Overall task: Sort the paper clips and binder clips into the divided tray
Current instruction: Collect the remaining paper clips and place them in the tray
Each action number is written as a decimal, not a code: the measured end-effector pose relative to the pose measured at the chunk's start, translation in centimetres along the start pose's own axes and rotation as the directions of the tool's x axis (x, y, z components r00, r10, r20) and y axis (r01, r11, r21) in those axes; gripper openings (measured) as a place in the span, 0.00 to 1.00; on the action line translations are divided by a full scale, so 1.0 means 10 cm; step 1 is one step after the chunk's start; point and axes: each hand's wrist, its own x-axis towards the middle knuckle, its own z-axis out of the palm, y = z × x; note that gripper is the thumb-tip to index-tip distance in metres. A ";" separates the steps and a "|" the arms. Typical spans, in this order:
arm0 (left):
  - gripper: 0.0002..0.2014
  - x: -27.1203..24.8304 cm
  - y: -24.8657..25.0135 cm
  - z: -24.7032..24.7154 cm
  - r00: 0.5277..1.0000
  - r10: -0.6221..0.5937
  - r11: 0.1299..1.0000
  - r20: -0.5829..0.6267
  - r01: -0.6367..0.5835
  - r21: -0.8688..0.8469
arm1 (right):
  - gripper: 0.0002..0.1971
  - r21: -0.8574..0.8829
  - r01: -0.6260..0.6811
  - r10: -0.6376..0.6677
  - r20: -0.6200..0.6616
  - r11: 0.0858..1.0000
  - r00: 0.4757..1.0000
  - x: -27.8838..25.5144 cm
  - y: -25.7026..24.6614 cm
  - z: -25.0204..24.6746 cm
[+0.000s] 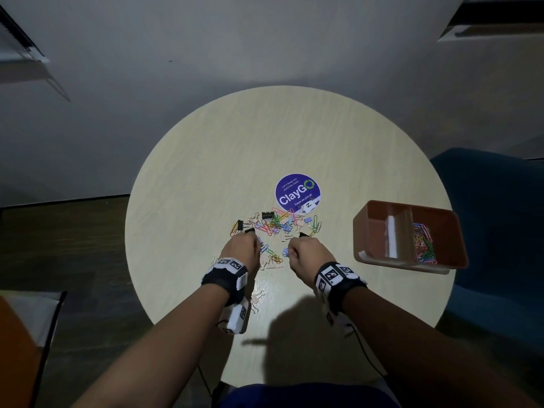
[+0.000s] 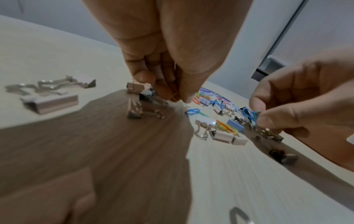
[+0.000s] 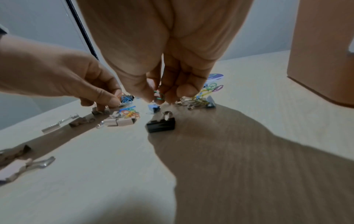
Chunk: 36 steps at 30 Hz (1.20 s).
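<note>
Both forearms reach forward side by side, each with a dark band carrying black-and-white markers at the wrist. The left hand (image 1: 242, 250) points its fingers downward, thumb and fingertips (image 2: 168, 91) drawn together in a pinch. The right hand (image 1: 309, 256) sits near it, not touching, its back turned up and its fingers likewise bunched downward, thumb and forefinger (image 3: 166, 94) pressed close at the tips; both hands are low, knuckles curled.

I'm in an office pantry: the sticker (image 1: 297, 193) on my round table (image 1: 223, 160) reads "Let's keep our pantries clean."
</note>
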 end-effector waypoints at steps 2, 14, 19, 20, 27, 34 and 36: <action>0.07 0.02 0.02 -0.03 1.000 0.023 1.000 0.004 -0.023 -0.009 | 0.08 0.046 0.004 -0.003 -0.013 0.999 1.000 0.03 -0.07 0.01; 0.13 0.07 0.10 0.05 0.983 0.122 0.963 0.136 -0.151 0.223 | 0.12 -0.200 -0.006 0.026 0.098 0.980 0.995 0.19 -0.29 0.15; 0.14 0.05 0.09 0.12 0.979 0.127 0.938 0.157 -0.170 0.303 | 0.12 -0.305 0.034 0.017 0.161 0.952 0.987 0.22 -0.32 0.15; 0.15 0.04 0.09 0.13 0.980 0.119 0.939 0.158 -0.163 0.303 | 0.13 -0.312 0.037 0.017 0.170 0.949 0.985 0.22 -0.32 0.14; 0.16 0.05 0.09 0.13 0.990 0.092 0.944 0.107 -0.120 0.306 | 0.12 -0.136 -0.052 0.064 0.086 0.989 0.994 0.17 -0.24 0.05; 0.17 0.05 0.04 0.14 0.993 0.004 0.979 0.118 -0.028 0.202 | 0.11 0.070 -0.157 0.154 0.037 0.985 0.987 0.03 -0.14 -0.12; 0.16 0.06 0.02 0.14 0.993 -0.004 0.983 0.121 -0.018 0.182 | 0.09 0.127 -0.179 0.176 0.033 0.976 0.984 0.00 -0.10 -0.14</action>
